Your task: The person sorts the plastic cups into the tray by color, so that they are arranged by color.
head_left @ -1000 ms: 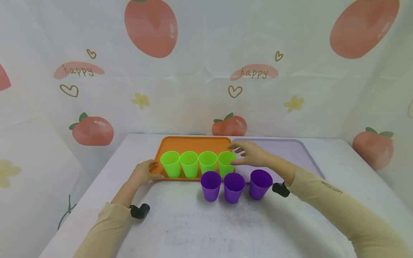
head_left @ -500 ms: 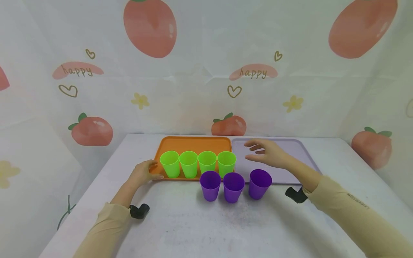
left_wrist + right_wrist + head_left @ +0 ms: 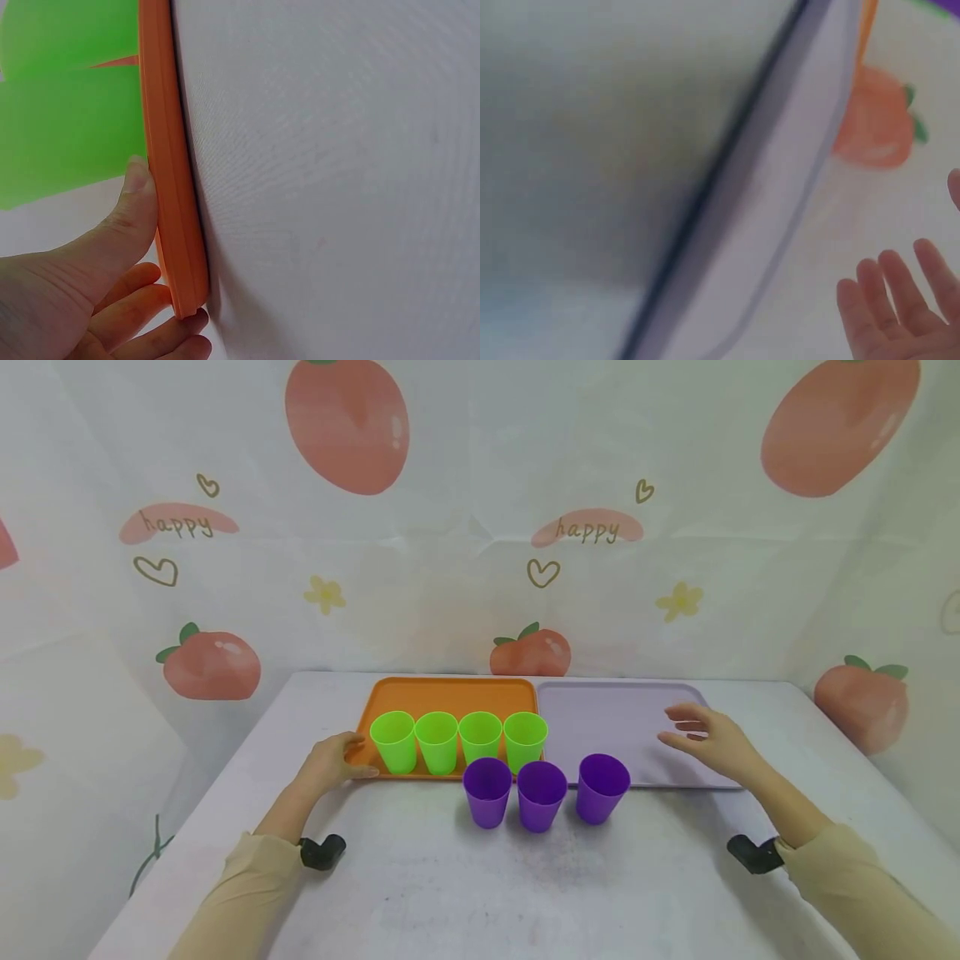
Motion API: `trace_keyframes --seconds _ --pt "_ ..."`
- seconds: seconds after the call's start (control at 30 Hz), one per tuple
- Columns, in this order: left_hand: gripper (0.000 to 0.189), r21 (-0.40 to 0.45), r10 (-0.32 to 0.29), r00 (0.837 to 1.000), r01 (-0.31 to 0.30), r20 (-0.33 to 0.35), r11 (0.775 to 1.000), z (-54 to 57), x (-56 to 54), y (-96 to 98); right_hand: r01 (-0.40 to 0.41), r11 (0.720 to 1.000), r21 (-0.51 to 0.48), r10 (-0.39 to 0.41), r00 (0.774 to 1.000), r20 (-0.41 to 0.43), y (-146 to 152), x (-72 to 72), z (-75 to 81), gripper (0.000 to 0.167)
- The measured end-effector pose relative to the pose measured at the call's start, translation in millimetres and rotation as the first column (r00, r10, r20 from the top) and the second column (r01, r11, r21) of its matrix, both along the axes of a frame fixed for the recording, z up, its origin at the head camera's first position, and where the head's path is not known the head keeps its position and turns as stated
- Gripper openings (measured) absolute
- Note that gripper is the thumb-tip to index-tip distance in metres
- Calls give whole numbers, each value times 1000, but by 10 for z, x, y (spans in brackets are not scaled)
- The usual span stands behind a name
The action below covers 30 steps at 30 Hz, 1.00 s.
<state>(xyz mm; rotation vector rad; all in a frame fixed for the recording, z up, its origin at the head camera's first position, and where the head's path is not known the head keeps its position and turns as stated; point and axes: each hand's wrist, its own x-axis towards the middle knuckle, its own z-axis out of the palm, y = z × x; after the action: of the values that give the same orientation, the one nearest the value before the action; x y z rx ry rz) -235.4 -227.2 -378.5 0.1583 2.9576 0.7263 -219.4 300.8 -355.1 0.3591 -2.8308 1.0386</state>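
My left hand (image 3: 328,764) holds the near left corner of the orange tray (image 3: 450,692). In the left wrist view, its thumb (image 3: 136,184) lies along the tray's rim and its fingers bend around the corner. Several lime green cups (image 3: 394,745) stand upright in a row along the tray's front. My right hand (image 3: 712,741) hovers over the right part of a pale lilac tray (image 3: 592,714), fingers apart and holding nothing. In the right wrist view, those fingers (image 3: 907,296) spread beside the tray.
Three purple cups stand on the white table (image 3: 420,877) in front of the trays: a left one (image 3: 487,795), a middle one (image 3: 542,800) and a right one (image 3: 602,791). The trays sit side by side. A fruit-printed cloth (image 3: 450,552) hangs behind.
My right hand has moved right, away from the rightmost green cup and across the lilac tray. My left hand stays at the orange tray's corner. The cups have not moved.
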Motion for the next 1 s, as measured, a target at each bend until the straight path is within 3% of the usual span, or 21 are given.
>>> trace_keyframes --seconds 0.23,0.5,0.83,1.0 --pt "70 -10 -11 1000 11 -20 1000 -1 -3 -2 125 988 93 -136 982 133 436 87 -159 66" --pt "72 -2 -2 1000 2 11 1000 7 -4 5 130 968 213 -190 937 295 681 172 -297 83" --pt "71 15 -7 1000 7 21 1000 -20 -15 -9 112 951 288 -178 961 214 718 168 -371 82" --pt "72 20 -13 1000 13 21 1000 -33 -14 -46 117 943 312 -189 959 213 717 138 -378 83"
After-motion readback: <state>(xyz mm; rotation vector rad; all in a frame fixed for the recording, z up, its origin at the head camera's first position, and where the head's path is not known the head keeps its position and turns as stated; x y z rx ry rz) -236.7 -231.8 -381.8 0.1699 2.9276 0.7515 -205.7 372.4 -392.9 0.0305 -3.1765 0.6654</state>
